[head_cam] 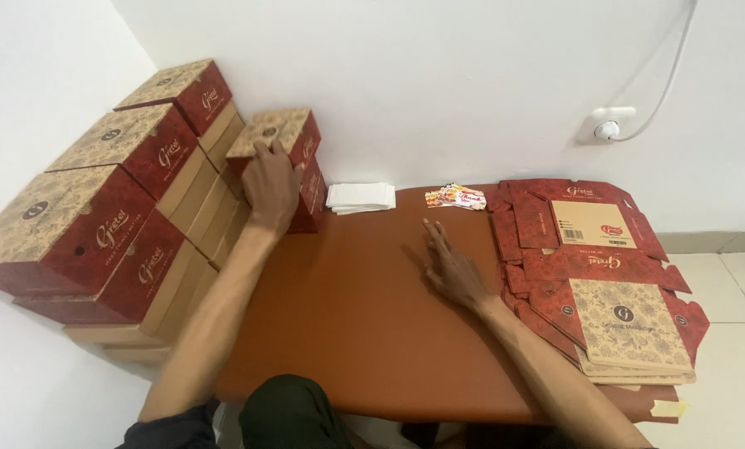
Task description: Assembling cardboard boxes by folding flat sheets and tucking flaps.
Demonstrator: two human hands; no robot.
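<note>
My left hand (pixel 270 185) rests on the front of a folded red-and-tan cardboard box (pixel 282 131) that sits atop another box (pixel 312 198) at the far left of the brown table (pixel 364 324). Its fingers lie over the box's top edge. My right hand (pixel 449 264) lies flat on the table's middle, fingers together and pointing away, holding nothing. A stack of flat, unfolded box blanks (pixel 605 274) lies just right of that hand.
Several assembled boxes (pixel 114 208) are stacked against the left wall. A small pile of white paper (pixel 361 198) and some colourful stickers or cards (pixel 456 196) lie at the table's far edge. A wall socket with a white cable (pixel 609 125) is at upper right.
</note>
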